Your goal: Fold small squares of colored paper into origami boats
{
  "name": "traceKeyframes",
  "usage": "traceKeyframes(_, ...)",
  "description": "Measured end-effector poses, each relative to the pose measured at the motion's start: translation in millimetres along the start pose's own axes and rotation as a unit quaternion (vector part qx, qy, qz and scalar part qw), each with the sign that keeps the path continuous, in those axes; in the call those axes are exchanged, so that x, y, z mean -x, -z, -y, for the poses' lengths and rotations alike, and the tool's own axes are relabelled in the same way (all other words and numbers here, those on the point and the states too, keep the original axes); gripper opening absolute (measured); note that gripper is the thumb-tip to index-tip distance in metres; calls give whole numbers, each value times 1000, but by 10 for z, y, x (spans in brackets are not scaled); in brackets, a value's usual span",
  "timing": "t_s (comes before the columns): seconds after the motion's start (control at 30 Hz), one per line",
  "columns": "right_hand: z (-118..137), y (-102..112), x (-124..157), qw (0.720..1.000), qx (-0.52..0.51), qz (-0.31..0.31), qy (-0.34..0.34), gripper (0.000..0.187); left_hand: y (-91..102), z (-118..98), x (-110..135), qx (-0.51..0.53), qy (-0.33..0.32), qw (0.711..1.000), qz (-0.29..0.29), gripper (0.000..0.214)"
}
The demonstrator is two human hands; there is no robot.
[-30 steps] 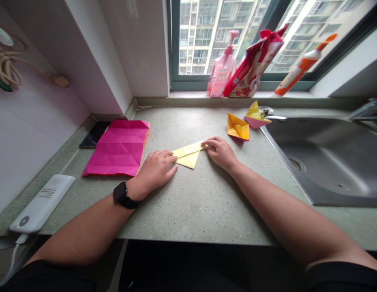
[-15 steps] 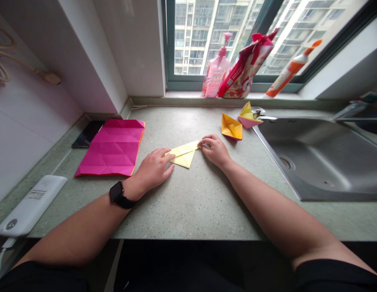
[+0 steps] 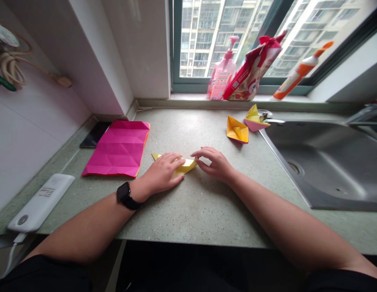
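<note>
A folded yellow paper (image 3: pixel 186 164) lies on the green speckled counter (image 3: pixel 200 202), mostly covered by my left hand (image 3: pixel 162 173), which presses flat on it with fingers stretched out. My right hand (image 3: pixel 213 163) rests at the paper's right tip, fingers curled down and touching it. A black watch sits on my left wrist. Only the paper's left corner and right end show.
A creased pink sheet (image 3: pixel 118 148) and a dark phone (image 3: pixel 94 134) lie to the left, a white power bank (image 3: pixel 41 202) at the near left edge. Two folded paper boats (image 3: pixel 237 129) stand beside the steel sink (image 3: pixel 325 162). Bottles and a red pouch (image 3: pixel 252 69) line the window sill.
The yellow paper has been turned or folded and now lies further under my left hand. My right hand has moved left and nearer, from the paper's far tip to its right end.
</note>
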State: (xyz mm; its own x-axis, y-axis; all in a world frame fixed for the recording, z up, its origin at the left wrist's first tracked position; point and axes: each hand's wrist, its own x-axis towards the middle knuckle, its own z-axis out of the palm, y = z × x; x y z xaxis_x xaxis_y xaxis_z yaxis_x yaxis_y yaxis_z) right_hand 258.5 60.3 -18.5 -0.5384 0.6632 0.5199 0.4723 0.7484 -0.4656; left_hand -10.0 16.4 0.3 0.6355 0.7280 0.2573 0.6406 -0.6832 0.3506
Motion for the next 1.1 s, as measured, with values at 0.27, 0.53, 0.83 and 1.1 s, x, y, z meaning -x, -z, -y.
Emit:
traceKeyframes(0.27,-87,36,46,998,-25,57,-8,29,3,-45,-23,37,-60,997,36,30)
traceKeyframes(0.53,-125,40,55,997,-24,71,-1,22,-32,-17,-15,74,-82,994,20,32)
traceKeyframes(0.83,-148,20,45,996,-3,90,-13,10,-33,-30,26,31,-74,996,47,43)
traceKeyframes(1.1,-152,49,53,995,2,96,-19,14,-33,-24,22,14,-71,995,70,43)
